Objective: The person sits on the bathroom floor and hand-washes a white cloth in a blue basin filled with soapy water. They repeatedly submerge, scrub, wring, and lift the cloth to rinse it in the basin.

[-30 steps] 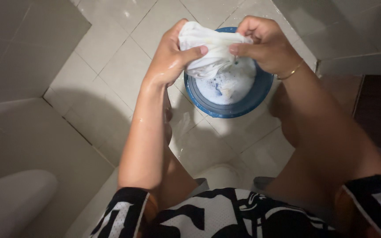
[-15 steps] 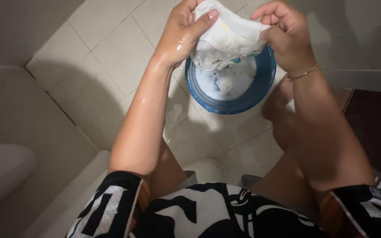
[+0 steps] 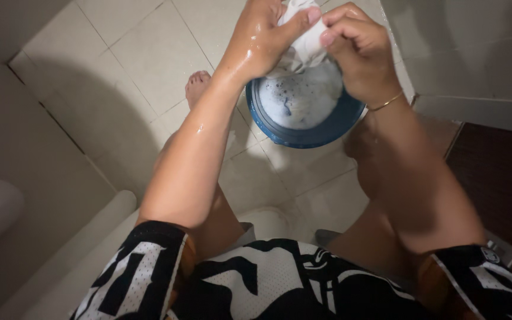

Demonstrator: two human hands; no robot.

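1. The left hand [image 3: 262, 38], wet and shiny, is closed on a white cloth [image 3: 303, 41], thumb pressed across its top
2. The right hand [image 3: 354, 50] pinches the same cloth from the other side, fingers curled, the two hands nearly touching
3. The cloth hangs bunched between the hands, directly above a round blue basin [image 3: 303, 133]
4. Below the hands the basin sits on the tiled floor [image 3: 143, 59] and holds white foamy water with a few dark blue specks
5. A bare foot [image 3: 197, 86] rests on the floor just left of the basin, under the left forearm
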